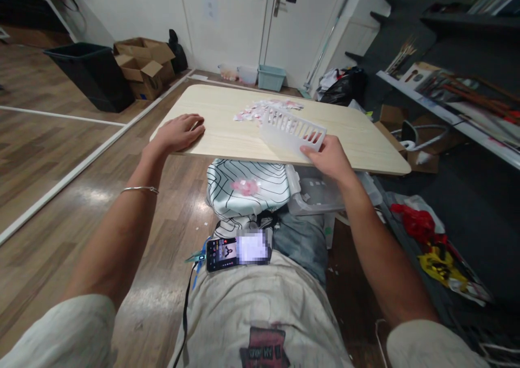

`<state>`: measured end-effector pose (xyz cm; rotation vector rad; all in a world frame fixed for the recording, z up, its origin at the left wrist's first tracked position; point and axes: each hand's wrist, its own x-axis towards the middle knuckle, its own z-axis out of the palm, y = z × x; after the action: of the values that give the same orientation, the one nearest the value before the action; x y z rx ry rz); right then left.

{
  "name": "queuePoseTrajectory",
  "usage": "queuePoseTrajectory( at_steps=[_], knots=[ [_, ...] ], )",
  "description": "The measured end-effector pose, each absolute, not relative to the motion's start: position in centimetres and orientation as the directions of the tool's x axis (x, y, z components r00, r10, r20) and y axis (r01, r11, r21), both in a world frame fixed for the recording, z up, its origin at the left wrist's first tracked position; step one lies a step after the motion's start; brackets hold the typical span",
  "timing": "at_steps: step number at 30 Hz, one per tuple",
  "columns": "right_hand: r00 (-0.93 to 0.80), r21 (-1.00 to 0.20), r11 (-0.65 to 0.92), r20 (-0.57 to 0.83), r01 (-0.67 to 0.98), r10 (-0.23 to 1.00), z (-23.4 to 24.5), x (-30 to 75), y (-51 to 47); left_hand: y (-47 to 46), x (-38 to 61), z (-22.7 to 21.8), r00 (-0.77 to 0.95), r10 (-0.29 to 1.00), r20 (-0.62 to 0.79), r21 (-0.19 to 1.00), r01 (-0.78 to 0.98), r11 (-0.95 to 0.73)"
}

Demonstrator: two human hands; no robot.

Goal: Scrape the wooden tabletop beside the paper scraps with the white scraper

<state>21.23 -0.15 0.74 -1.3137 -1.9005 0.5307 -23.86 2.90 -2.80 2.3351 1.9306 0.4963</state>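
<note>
My left hand point(181, 132) lies flat on the left part of the pale wooden table point(227, 140), fingers stretched out and nothing in them. At the right, my right hand point(325, 154) grips the near right end of a white slotted plastic basket point(284, 135), thumb on its near side. The basket stands at an angle on the tabletop. Behind it and partly hidden by it is a spread pile of small white and pink paper pieces point(255, 111).
Below the table edge are a patterned cloth point(227, 186) with a pink bundle point(246, 187) and a clear plastic bin point(314, 195). A phone point(221, 254) with a cable rests on my lap. A black bin point(93, 81) and cardboard boxes point(148, 78) stand left; a dark shelf point(442, 113) is right.
</note>
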Motion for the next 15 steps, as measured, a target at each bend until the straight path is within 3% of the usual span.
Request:
queuePoseTrajectory(
  at_steps=[11,15],
  knots=[
    [-0.31,-0.581,0.396,0.246,0.711,0.918,4.7,22.0,0.0,2.9,-23.9,-3.0,0.155,0.963,0.22,0.271,0.939,-0.213],
    [-0.348,-0.537,0.449,0.285,0.714,0.893,6.2,21.3,-0.5,2.6,-23.6,-2.6,0.157,0.967,0.199,0.273,0.939,-0.208]
  ],
)
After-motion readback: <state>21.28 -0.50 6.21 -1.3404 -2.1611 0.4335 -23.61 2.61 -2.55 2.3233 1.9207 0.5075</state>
